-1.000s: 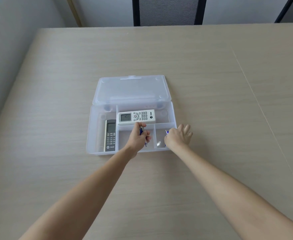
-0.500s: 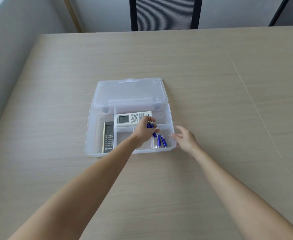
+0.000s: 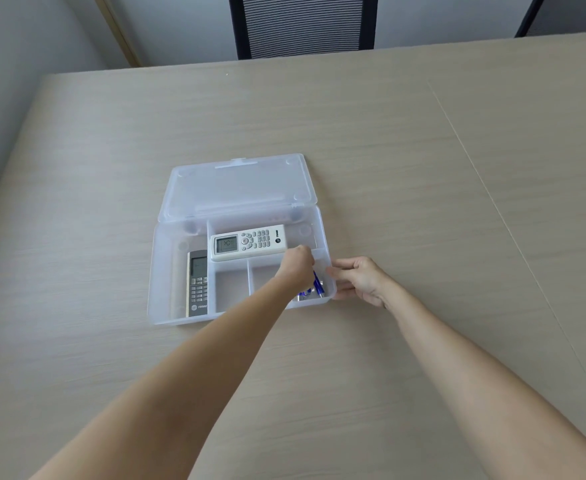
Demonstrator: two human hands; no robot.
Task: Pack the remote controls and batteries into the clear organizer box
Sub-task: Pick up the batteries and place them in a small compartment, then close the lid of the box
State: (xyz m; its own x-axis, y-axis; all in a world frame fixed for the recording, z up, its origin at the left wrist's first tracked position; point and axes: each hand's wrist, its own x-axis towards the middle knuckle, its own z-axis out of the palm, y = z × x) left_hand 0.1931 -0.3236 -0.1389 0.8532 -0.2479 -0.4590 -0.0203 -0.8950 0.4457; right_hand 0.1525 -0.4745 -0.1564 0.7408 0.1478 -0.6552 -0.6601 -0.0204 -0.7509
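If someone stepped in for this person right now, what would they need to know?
Left hand: reaching into the organizer box's front right compartment over the blue batteries; its grip is hidden.
Right hand: open, fingers touching the box's right wall.
White remote lies in the rear compartment, grey remote in the left one.
Lid open.
Left: release any battery, close the lid.

there are two remote controls, one white remote (image 3: 248, 242) and one grey remote (image 3: 198, 283). there is one clear organizer box (image 3: 166, 271). the blue batteries (image 3: 316, 285) are partly hidden, so their number is not clear. two hands show, one chair (image 3: 303, 24), one table (image 3: 423, 168).
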